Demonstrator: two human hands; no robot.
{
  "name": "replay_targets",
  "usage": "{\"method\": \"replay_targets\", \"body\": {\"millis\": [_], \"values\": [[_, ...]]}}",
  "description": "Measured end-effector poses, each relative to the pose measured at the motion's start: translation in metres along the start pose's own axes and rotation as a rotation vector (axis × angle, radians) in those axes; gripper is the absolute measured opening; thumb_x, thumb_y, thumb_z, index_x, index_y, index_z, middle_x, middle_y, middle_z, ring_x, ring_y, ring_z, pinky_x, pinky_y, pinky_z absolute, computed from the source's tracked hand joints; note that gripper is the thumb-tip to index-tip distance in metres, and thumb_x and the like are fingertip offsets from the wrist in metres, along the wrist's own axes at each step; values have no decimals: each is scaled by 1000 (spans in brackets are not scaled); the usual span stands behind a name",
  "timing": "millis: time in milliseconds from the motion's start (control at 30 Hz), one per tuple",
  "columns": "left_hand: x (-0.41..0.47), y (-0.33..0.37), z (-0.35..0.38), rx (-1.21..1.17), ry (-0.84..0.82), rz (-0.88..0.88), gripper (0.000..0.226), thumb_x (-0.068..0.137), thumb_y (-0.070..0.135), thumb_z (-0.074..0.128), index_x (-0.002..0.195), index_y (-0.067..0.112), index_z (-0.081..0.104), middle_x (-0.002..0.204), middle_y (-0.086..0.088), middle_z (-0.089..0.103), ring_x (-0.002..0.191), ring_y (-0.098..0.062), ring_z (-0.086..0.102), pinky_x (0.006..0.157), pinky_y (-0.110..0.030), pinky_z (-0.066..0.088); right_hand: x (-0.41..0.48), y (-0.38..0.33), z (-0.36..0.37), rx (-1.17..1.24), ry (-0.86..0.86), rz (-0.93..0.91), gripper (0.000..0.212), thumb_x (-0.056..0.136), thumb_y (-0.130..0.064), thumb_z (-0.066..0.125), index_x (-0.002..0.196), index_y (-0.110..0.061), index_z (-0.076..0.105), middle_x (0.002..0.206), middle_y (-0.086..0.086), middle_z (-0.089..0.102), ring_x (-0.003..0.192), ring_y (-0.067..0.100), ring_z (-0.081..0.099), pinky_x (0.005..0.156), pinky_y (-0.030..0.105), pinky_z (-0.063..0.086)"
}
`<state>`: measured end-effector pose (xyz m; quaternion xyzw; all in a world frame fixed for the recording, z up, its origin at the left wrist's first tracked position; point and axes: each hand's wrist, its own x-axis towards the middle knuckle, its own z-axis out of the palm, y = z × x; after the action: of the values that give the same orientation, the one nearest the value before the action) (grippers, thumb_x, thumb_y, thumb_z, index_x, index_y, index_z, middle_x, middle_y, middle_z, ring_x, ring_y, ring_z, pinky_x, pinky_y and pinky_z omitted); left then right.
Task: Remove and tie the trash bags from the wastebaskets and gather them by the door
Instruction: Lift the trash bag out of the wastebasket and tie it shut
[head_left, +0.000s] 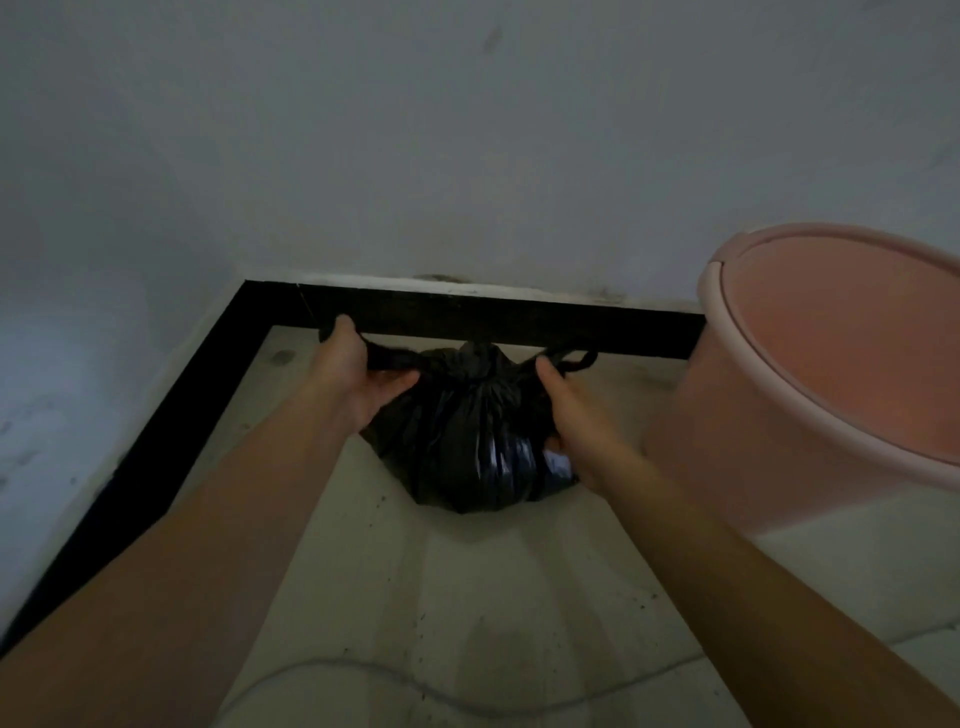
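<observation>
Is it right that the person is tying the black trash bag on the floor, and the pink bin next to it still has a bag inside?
Not quite. The head view shows both hands, left and right, pulling the ends of the black trash bag on the floor, but the pink bin beside it has no bag inside; its bare pink inner wall shows.
</observation>
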<state>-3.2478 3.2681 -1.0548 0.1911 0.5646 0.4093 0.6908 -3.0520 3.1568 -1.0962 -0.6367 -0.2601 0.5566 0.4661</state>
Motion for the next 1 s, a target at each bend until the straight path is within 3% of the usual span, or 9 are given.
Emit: {"method": "replay_targets", "body": {"millis": [167,267,367,467,567,667,767,867,1000], "values": [[-3,-10,4,4,-278,137,37,89,17,69,125,7,63,124,-9,68,106,-16,68,93,-28,55,10,-7,3,145,-139,-27,37,87,-38,69,122,-28,61,116,-16,67,111,7,58,88,26,43],[1,-27,1,363,-202,220,32,91,5,66,123,4,64,117,-10,71,103,-21,70,93,-30,55,14,2,2,111,-117,-74,35,88,-18,73,122,-15,62,107,-12,71,92,-2,68,70,15,50],[3,-33,-1,661,-71,275,25,97,21,61,115,6,67,113,-12,71,98,-24,69,92,-38,55,20,10,1,-35,-32,-142,23,93,-27,68,110,-12,70,105,2,76,97,14,72,79,23,57],[-5,-32,6,646,-7,403,29,99,34,57,97,8,69,99,-12,72,94,-23,69,86,-37,56,28,11,3,-324,163,-301,32,92,-50,62,83,-20,72,85,1,75,84,10,71,76,24,54],[-20,-27,21,515,-40,524,28,100,38,52,95,16,69,97,-5,73,92,-16,70,82,-30,57,31,2,12,-276,265,-508,32,94,-55,57,98,-25,68,107,1,68,104,10,65,92,24,53],[-31,-22,38,253,-171,498,33,104,36,43,97,12,65,100,-6,75,90,-16,72,75,-25,57,28,-15,27,-91,225,-521,28,101,-43,49,120,-24,59,115,-6,64,106,0,60,91,13,48],[-28,-19,47,84,-197,360,34,106,37,37,85,16,55,80,-5,70,77,-18,69,65,-27,54,33,-22,40,106,209,-372,55,95,-60,44,127,-17,58,117,2,69,110,18,66,98,40,53],[-17,-29,37,-49,-153,119,39,107,36,33,73,19,45,54,1,49,64,-16,55,62,-26,45,37,-16,32,273,290,-218,27,105,-38,39,101,-18,57,94,3,67,91,21,66,90,39,53],[-6,-49,11,121,-21,-14,39,107,29,32,70,20,41,40,5,42,58,-15,47,60,-29,34,33,15,27,321,385,-56,28,106,-28,35,86,-15,50,78,3,56,73,18,55,79,35,46]]}}
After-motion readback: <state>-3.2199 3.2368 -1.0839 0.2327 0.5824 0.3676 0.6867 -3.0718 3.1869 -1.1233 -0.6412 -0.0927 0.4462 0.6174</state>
